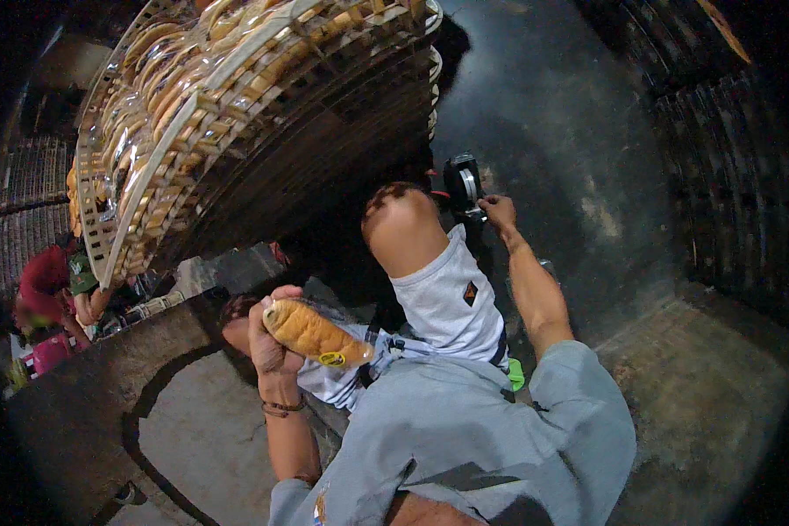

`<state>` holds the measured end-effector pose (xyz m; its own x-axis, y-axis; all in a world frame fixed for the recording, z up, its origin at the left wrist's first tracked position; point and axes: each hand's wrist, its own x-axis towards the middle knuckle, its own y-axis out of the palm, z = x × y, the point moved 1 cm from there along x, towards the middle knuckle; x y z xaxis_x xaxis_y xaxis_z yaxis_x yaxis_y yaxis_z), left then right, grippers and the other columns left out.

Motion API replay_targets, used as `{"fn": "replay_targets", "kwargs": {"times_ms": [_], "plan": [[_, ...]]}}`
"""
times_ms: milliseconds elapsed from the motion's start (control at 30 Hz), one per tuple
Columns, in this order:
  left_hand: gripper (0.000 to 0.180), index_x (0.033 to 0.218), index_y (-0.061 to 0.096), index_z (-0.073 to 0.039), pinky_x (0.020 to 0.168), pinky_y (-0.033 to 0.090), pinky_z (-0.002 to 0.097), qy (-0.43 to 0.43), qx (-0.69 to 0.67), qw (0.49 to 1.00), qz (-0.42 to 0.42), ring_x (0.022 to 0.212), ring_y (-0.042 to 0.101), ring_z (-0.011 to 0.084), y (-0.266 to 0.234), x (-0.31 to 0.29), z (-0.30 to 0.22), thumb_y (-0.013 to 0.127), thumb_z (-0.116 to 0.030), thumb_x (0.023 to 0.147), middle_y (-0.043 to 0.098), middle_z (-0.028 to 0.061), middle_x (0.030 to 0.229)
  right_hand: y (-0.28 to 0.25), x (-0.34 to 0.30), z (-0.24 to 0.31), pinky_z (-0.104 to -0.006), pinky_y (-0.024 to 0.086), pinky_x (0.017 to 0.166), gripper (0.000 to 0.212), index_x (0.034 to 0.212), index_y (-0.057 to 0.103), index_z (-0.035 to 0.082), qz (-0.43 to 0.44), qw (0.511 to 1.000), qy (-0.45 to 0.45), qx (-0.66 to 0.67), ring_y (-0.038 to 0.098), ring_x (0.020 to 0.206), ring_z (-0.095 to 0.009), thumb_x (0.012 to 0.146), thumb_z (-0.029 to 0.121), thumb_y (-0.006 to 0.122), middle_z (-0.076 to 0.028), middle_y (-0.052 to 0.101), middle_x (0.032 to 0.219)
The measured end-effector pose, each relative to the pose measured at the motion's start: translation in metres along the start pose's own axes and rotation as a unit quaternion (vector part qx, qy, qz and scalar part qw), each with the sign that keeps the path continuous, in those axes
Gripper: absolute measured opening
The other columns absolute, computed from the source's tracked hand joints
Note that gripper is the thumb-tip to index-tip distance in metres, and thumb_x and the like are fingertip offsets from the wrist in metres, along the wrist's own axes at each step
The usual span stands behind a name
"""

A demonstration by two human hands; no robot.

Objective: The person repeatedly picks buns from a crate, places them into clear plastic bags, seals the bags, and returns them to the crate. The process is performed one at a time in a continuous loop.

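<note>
In my left hand lies a long golden bread roll in a clear plastic wrapper with a small yellow label. The fingers curl round its back end. Further out to the right, my right hand is closed at the near end of a small black device with a curved silver band. Whether the fingertips pinch the device itself or something thin beside it is hard to see. A large woven basket piled with wrapped breads stands tilted in front of me, beyond the bread roll.
A low concrete ledge runs along my left. At the far left another person in red bends over, near a pink item. Dark stacked racks line the right side, beyond the grey floor.
</note>
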<state>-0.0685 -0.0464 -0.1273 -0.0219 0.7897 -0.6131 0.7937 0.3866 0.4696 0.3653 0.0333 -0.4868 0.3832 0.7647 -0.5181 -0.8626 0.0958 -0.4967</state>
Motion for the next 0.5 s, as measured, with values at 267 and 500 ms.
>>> {"fn": "replay_targets", "kwargs": {"times_ms": [267, 500], "plan": [[0.046, 0.114, 0.060, 0.002, 0.073, 0.059, 0.0386, 0.011, 0.038, 0.999, -0.005, 0.080, 0.070, 0.0257, 0.007, -0.007, -0.010, 0.044, -0.040, 0.103, 0.070, 0.0142, 0.091, 0.015, 0.037, 0.002, -0.0404, 0.054, 0.074, 0.033, 0.089, 0.079, 0.008, 0.047, 0.970, 0.031, -0.236, 0.074, 0.081, -0.028, 0.084, 0.041, 0.078, -0.013, 0.075, 0.084], [0.048, 0.113, 0.061, 0.001, 0.069, 0.058, 0.0373, 0.024, 0.068, 0.997, -0.022, 0.076, 0.067, 0.0242, 0.009, 0.002, -0.003, 0.042, -0.041, 0.103, 0.069, 0.0119, 0.085, -0.032, -0.006, 0.012, -0.0386, 0.054, 0.071, 0.034, 0.087, 0.079, 0.004, 0.120, 0.984, -0.024, -0.128, 0.073, 0.078, -0.027, 0.080, 0.037, 0.079, -0.015, 0.076, 0.086]]}}
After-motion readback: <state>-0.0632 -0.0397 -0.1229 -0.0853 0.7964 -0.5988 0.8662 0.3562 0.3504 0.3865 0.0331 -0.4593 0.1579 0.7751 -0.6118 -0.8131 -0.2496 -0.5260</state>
